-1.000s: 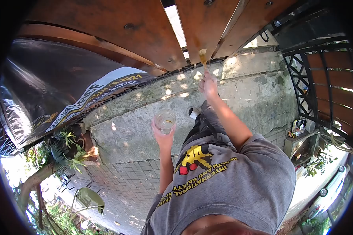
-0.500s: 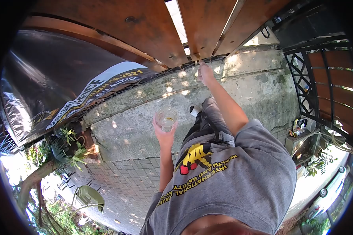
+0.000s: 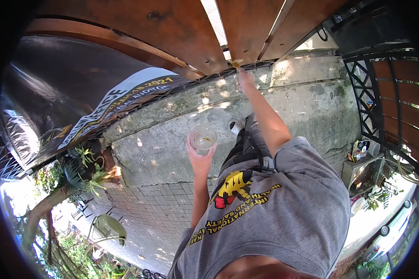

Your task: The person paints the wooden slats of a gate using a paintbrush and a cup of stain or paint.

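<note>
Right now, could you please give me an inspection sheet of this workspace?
Surface: reddish-brown wooden slats above a concrete ledge.
Job's things: brush, tip at a slat's lower end; cup, clear, a little yellowish liquid inside.
Clutter: boxes and pots beside the gate.
Hands: left hand holds the cup; right hand holds the brush.
Cables: pale hose-like lines, unclear.
Surroundings: black banner, metal gate, plants, paving.

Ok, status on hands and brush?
Left hand holding clear cup. Right hand gripping brush, bristles at wooden slat end. Nothing in the way.
</note>
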Tool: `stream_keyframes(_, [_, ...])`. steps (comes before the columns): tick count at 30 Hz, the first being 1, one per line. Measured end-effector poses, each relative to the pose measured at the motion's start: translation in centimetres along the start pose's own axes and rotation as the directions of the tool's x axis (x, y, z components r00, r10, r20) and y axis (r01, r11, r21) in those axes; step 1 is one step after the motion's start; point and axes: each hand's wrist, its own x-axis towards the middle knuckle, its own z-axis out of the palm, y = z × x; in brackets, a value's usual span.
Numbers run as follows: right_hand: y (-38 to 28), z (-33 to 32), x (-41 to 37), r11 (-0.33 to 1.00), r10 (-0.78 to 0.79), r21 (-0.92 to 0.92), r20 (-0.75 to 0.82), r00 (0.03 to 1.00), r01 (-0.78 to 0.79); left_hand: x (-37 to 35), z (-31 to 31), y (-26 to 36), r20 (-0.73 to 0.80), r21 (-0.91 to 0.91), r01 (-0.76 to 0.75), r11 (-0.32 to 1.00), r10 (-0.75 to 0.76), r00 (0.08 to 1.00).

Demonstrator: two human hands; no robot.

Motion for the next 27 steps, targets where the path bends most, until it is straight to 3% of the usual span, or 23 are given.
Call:
stream_keyframes(4, [1.5,-0.6,5.1,0.980,0.156,0.126,0.009,0.988,-0.155,-0.4,-0.7,-0.7,-0.022,0.015,0.010,1.000,-0.010,1.000])
stream_keyframes(7, [0.9,-2.7,4.5,0.950,0.226,0.220,0.009,0.974,-0.222,-1.3,-1.4,-0.8,-0.030,0.030,0.018,0.999,-0.017,0.999])
stream_keyframes(10, [-0.7,-3.5,1.5,0.973,0.025,0.230,-0.079,0.997,-0.006,-1.1,-1.6,-1.0,-0.052,-0.005,-0.015,1.000,0.015,0.999])
stream_keyframes(11, [-1.1,-4.6,-0.5,0.974,-0.104,0.201,0.011,0.994,0.100,-1.0,-1.5,-1.3,-0.068,-0.028,-0.027,0.999,0.025,0.997])
stream_keyframes(14, [-1.2,-7.6,-7.2,0.956,-0.292,0.020,0.109,0.950,0.292,-0.3,-1.4,0.0,-0.080,-0.030,-0.082,0.996,0.079,0.994])
stream_keyframes(17, [-1.4,-12.1,-11.8,0.790,-0.495,-0.255,0.272,0.825,0.558,1.2,-1.0,0.5,-0.083,-0.075,-0.130,0.989,0.124,0.989])
stream_keyframes(19, [-3.9,-14.6,-15.9,0.742,-0.523,-0.307,0.291,0.801,0.596,2.4,-0.6,0.8,-0.084,-0.165,-0.168,0.972,0.156,0.984])
stream_keyframes(22, [-7.4,-16.4,-19.8,0.575,-0.713,-0.342,0.236,0.660,0.744,3.3,0.0,1.9,-0.072,-0.238,-0.183,0.954,0.171,0.983])
stream_keyframes(23, [-8.9,-16.7,-20.6,0.509,-0.766,-0.331,0.246,0.594,0.794,3.6,0.1,2.3,-0.062,-0.250,-0.183,0.951,0.173,0.983])
stream_keyframes(26, [-14.5,-16.2,-22.9,0.138,-0.847,-0.454,0.406,0.343,0.880,4.6,0.8,2.5,-0.053,-0.287,-0.217,0.933,0.210,0.976])
stream_keyframes(27, [-16.8,-15.4,-24.6,0.126,-0.832,-0.468,0.430,0.350,0.875,4.9,0.9,2.7,-0.059,-0.277,-0.243,0.930,0.236,0.970])
